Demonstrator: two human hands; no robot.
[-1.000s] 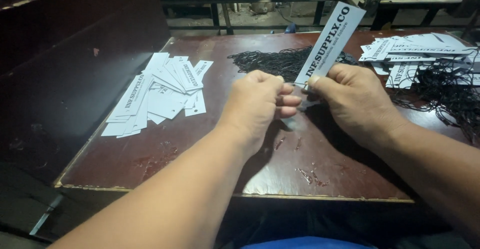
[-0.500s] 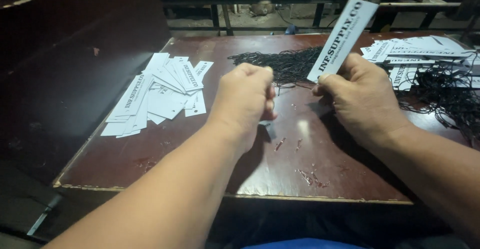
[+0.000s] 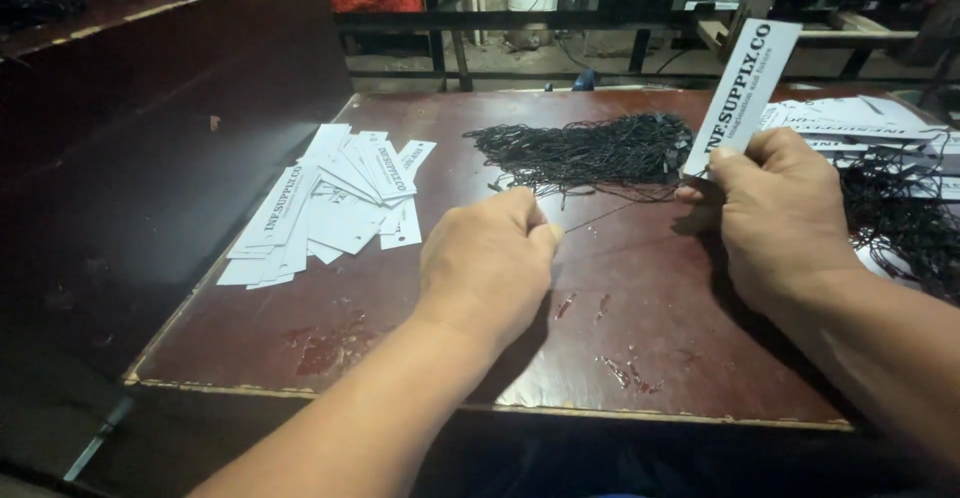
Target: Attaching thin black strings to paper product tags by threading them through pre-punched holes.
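Right hand (image 3: 775, 208) pinches white tag (image 3: 740, 93); left hand (image 3: 490, 258) pulls black string (image 3: 600, 216).

Long white card tag (image 3: 740, 93) with black print, tilted toward one o'clock, lower end pinched at about two o'clock on the tabletop. Thin black string (image 3: 610, 215), pulled taut, running from tag's base toward eight o'clock.

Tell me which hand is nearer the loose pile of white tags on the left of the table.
Left. The left hand sits just right of the pile of white tags, pinching a thin black string. The right hand is across the table, holding one white tag upright.
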